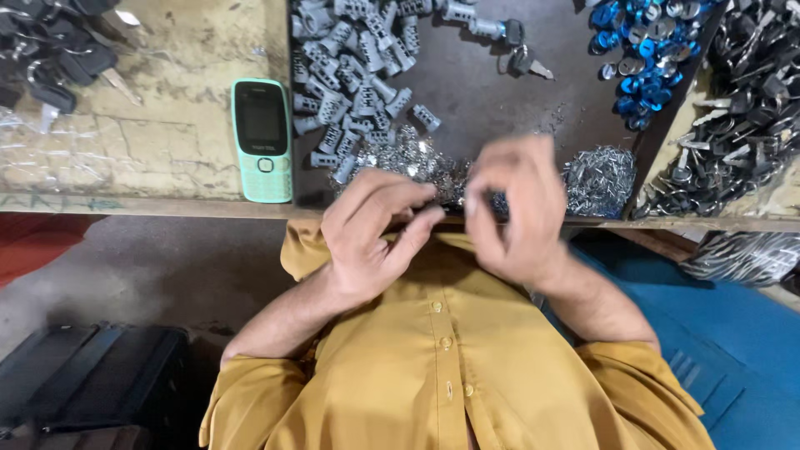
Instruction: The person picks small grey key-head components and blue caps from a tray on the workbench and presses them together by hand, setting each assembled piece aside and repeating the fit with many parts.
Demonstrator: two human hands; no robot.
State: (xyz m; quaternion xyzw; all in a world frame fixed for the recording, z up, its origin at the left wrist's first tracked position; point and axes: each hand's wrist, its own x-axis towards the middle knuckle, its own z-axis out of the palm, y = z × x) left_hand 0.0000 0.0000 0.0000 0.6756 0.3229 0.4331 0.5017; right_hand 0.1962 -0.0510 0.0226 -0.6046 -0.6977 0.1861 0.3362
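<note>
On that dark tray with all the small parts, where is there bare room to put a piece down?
The dark tray is bare in its middle, between the grey cylinders, the blue caps and the staple-like metal clips; only a key lies there. The near edge is crowded: small silver bits and both hands, left hand and right hand.

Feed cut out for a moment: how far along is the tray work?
Looks done: one keyed cylinder at the far edge of the tray. In hand: left hand and right hand pinch something small, blurred, above the metal bits. Left: a pile of bare grey cylinders.
</note>
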